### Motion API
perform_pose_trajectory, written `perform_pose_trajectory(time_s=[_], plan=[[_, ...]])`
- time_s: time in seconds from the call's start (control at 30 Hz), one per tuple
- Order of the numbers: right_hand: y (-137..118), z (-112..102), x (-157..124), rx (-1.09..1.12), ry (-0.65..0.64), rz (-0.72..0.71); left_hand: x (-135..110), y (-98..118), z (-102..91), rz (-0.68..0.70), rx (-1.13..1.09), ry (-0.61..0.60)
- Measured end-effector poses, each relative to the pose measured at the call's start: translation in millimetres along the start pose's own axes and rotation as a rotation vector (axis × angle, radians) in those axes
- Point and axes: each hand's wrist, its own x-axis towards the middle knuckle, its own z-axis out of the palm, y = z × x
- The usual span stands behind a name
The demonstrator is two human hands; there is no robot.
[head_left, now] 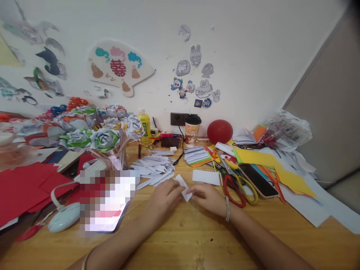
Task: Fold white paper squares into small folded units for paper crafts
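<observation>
Apparently, folding is the step in hand: a white paper slip (184,187) sits tilted between 2 bare hands, at 6 o'clock from the view's centre. The left hand (166,193) has its grip closed on the slip from 9 o'clock; the right hand (206,195) pinches its lower end from 3 o'clock. The next move likely calls for steady fingertips pressing the crease flat, edges aligned. Around the slip, the wooden desk (180,240) carries a heap of paper strips (154,168) at 10 o'clock, a blank white card (206,177) at 2 and scissors (230,177) at 3. Paper flowers (105,139) crowd farther out at 10, a red balloon (220,131) rests at 1, and a white wall (247,48) with cut-out pictures (204,89) rises at 12.
</observation>
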Motion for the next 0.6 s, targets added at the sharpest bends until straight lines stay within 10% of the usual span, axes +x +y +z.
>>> perform_pose_trajectory(time_s=[0.27,0.6], plan=[[-3.5,-8.4,-0.4,-0.549,-0.056,-0.343,-3.4,-16.4,5.1,0.141,-0.095,-0.209],[14.9,-14.7,3.1,-0.123,-0.193,-0.282,-0.7,-21.1,1.6,0.096,-0.330,-0.365]])
